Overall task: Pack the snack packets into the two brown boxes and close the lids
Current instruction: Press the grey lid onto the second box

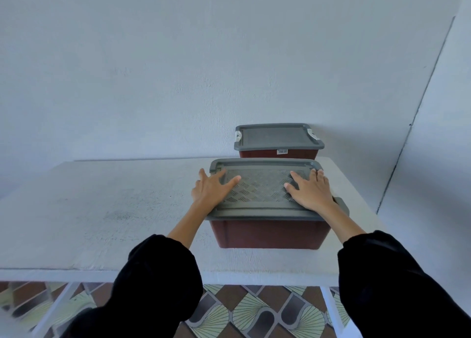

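Fingers (204,176) of the left hand (212,188) lie straight and spread over the left part of the grey lid (260,192) of the near brown box (270,233), the thumb pointing inward across the patterned panel and the outer fingers reaching the lid's left rim. The right hand (311,191) mirrors it on the right part of the same lid, flat and extended toward the far right corner, thumb inward. Neither hand curls round anything; both rest palm-down on the lid. The lid sits level on the box and hides its inside, so the contents cannot be seen. This box stands on the white table (102,210), toward its right side, between the two forearms in black sleeves (158,281). Just behind it, by the wall (178,70), stands the second brown box (277,154), its own grey cover (275,135) on, with white latches (312,134) at both ends. Patterned floor tiles (244,309) show below the table edge.
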A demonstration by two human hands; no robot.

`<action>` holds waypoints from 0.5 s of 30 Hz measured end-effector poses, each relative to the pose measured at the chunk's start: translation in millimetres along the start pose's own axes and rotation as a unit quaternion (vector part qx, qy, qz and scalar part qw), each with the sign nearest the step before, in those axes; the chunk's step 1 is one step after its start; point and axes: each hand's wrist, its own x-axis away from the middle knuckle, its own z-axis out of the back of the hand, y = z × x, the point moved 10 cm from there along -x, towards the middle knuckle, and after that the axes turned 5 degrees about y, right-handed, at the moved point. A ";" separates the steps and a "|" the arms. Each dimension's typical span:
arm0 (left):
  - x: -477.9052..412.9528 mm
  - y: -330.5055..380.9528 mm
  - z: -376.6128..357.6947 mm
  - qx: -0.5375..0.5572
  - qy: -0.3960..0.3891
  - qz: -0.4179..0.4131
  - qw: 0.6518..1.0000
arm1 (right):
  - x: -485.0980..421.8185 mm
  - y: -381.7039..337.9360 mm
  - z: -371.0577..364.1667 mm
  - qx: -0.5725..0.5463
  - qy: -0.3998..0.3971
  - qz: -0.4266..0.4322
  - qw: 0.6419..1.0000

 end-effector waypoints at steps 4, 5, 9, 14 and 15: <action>-1.9 -1.4 -2.4 0.025 -0.005 0.007 1.000 | -0.5 0.0 -0.6 0.001 0.001 -0.002 1.000; -1.4 0.6 0.3 0.046 0.007 0.009 0.999 | -0.5 -0.5 -0.7 0.002 0.001 -0.002 1.000; 9.4 27.7 5.9 0.026 0.045 -0.029 0.998 | -0.3 -1.2 -1.0 0.008 0.004 -0.001 1.000; 14.1 45.7 -9.7 -0.080 0.031 -0.069 0.994 | -0.7 -1.5 -1.9 0.012 0.004 0.001 1.000; 12.9 46.4 -9.4 -0.085 0.033 -0.071 0.993 | -0.5 -1.4 -1.8 0.011 0.005 0.001 1.000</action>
